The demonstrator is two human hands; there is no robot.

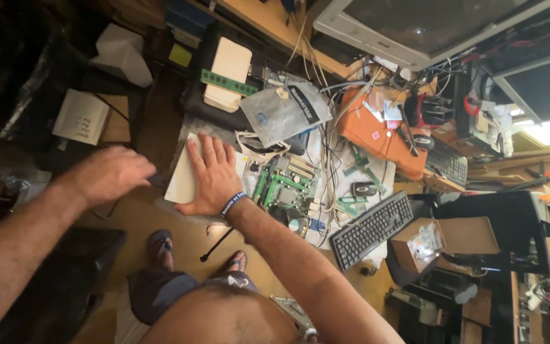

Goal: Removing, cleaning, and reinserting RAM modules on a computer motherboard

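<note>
**Flat white panel pinned under one palm**

A flat white panel (pixel 183 181) is pressed down by the right hand (pixel 212 177), fingers spread and laid flat on it. The panel's left edge is met by the left hand (pixel 111 173), blurred; its grip cannot be told. Just right of the panel, a green motherboard (pixel 286 181) is partly buried under cables. A black keyboard (pixel 372 229) lies further right.
</note>
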